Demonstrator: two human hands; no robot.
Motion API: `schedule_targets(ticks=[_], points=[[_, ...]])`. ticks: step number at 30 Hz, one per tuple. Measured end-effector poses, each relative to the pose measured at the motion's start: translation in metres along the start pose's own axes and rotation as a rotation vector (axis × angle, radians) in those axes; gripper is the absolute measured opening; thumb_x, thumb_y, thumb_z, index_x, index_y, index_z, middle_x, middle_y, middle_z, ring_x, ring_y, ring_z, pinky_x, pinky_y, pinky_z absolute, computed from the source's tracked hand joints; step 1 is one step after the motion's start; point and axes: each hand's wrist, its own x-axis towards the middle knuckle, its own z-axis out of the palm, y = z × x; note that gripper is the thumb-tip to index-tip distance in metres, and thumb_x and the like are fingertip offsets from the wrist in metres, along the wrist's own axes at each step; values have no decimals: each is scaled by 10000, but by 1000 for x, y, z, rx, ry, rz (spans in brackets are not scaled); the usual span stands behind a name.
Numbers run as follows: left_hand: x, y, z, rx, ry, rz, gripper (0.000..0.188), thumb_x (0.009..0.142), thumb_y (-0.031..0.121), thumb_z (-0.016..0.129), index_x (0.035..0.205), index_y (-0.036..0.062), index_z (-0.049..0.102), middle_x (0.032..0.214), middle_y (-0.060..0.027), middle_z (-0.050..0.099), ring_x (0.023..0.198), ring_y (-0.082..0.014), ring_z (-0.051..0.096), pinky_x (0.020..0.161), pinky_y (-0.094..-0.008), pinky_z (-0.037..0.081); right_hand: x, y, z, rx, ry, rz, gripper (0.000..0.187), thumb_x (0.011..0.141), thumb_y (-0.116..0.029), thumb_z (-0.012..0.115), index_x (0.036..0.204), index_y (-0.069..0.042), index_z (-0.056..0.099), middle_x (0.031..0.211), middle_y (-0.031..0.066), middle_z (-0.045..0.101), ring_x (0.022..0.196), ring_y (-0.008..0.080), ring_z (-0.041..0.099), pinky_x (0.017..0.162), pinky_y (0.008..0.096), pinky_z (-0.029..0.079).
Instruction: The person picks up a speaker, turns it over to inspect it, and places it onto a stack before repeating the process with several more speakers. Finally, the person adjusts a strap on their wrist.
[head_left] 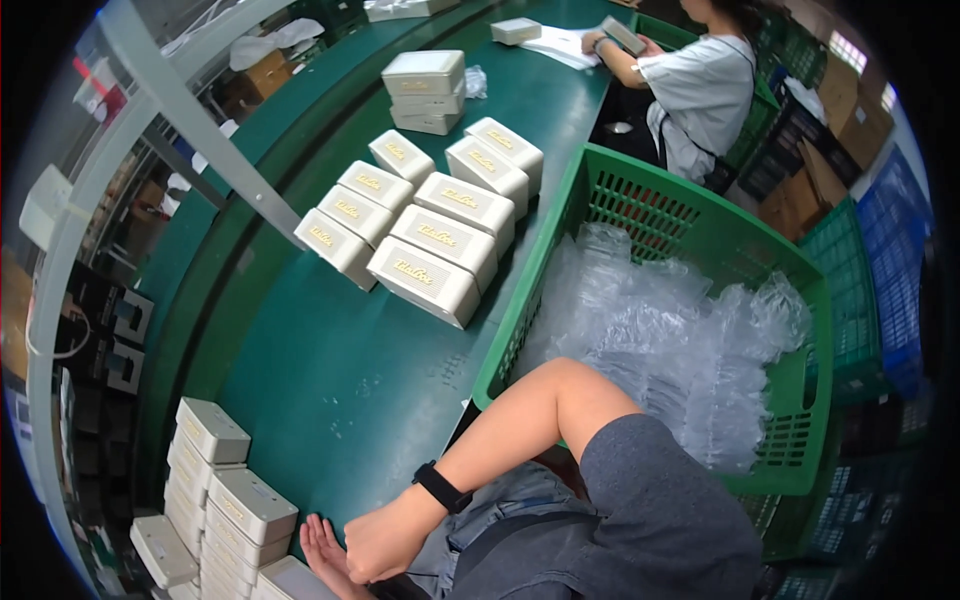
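Beside the stacked cream boxes (252,505) at the lower left, my left hand (325,552) has its fingers stretched out and partly spread, the tips close to the nearest stack. My right hand (388,535), with a black band at the wrist, is just to the right of it and partly covers it. The right fingers curl under and away from view, so anything in them is hidden. Further up the green table (330,375), several cream box-shaped devices (425,275) with patterned fronts and gold lettering stand in rows.
To my right, a green plastic crate (815,400) holds a heap of clear plastic bags (650,340). Several cream boxes (425,75) are piled farther along the table. A co-worker (690,90) at the far end holds a box. A grey metal post (190,115) rises at the left.
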Motion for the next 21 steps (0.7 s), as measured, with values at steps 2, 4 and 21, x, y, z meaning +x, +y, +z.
schedule_targets(ticks=[2, 4, 21], points=[[7, -9, -3, -249, 39, -39, 469, 966, 205, 304, 1346, -67, 268, 1419, -195, 304, 1335, -282, 275, 1119, -392, 214, 0, -5, 6, 25, -29, -3, 197, 727, -204, 586, 629, -32, 581, 565, 153, 562, 575, 360, 561, 523, 445, 428], [6, -12, -4, -415, 40, -42, 473, 966, 188, 309, 1355, -72, 245, 1428, -193, 285, 1343, -282, 254, 1124, -396, 203, -3, -11, 12, 67, -47, -12, 190, 720, -207, 593, 634, -38, 588, 565, 146, 566, 585, 352, 573, 517, 437, 438], [9, -7, -11, -805, 144, -104, 479, 971, 131, 330, 1392, -51, 191, 1424, -172, 291, 1331, -257, 274, 1103, -401, 244, -69, 10, 70, -334, -844, 290, 158, 691, -207, 649, 753, -66, 685, 798, 75, 672, 706, 253, 640, 520, 389, 490]])
